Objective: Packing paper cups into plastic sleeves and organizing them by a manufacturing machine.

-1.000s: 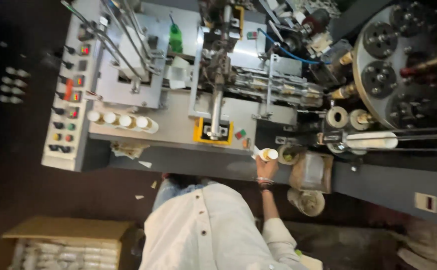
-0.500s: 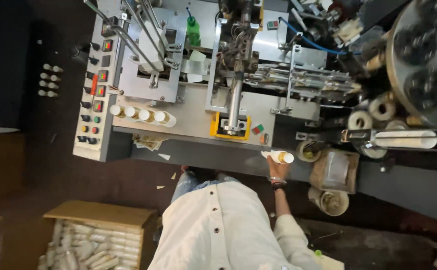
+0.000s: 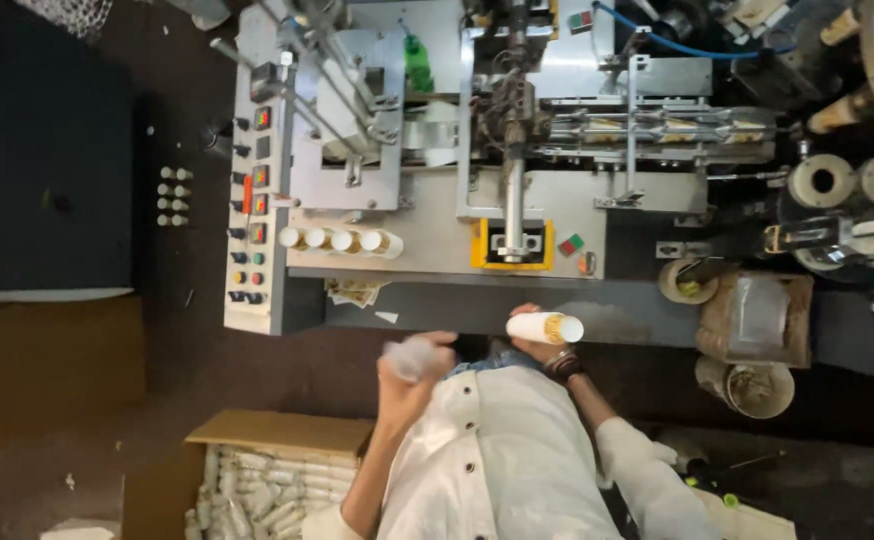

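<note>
While I face the grey machine, landmark: the yellow-framed block on its front edge; every place below is told from it.
Right grip: my right hand is closed around a white cup stack, fingers wrapped round its near end.
White cup stack: lying sideways, just below the yellow-framed block and slightly right of it, its open end pointing right, over the dark ledge of the machine.
Right wrist: a dark wristband, below and right of the block.
Left grip: my left hand is raised and closed on a pale crumpled thing; it is blurred, and I cannot tell what it is.
Left hand's place: below and left of the block, well apart from the cup stack.
Row of white cups: lying on the machine, left of the block at about the same height.
Control panel: farther left than that row, with coloured buttons in a column.
Cardboard box: on the floor, far below and left of the block, filled with white sleeves of cups.
Green bottle: well above the block, slightly left.
Tape roll: right of the block, a little lower.
</note>
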